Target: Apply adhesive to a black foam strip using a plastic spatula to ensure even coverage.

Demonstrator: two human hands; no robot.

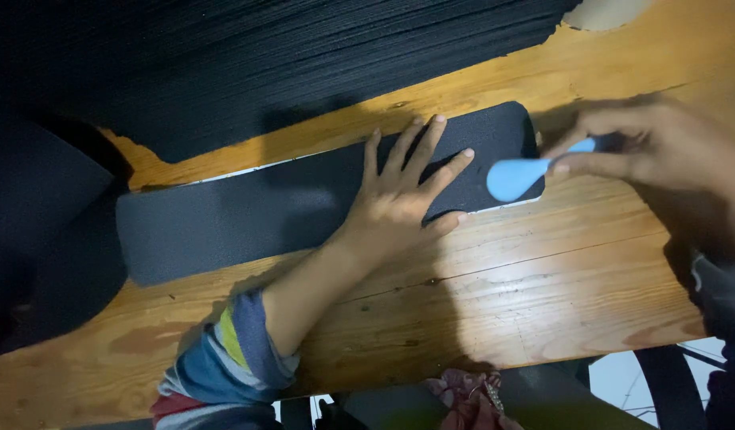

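We have our left hand (399,195) spread flat, fingers fanned, pressing on a long black grip-textured sheet (248,211) with rounded ends that lies slantwise across the wooden counter (542,279). Our right hand (662,147) pinches the stem of a light blue, spoon-shaped tool (515,175) between thumb and fingertips, its rounded head resting on the sheet's right end, just beside our left fingertips. To do this well, we judge that we should keep the left palm firmly down so the sheet cannot creep, hold the tool's head low and flat, and work it in short overlapping strokes towards the rounded edge, minding the thin white sliver (248,169) that shows along the sheet's upper rim, apparently backing or an underlying layer. As for packages, labels and signs, we see none that we can make out: only a dark ribbed fabric (303,56) covering the counter's far side and a pinkish cloth (467,398) below its near edge.
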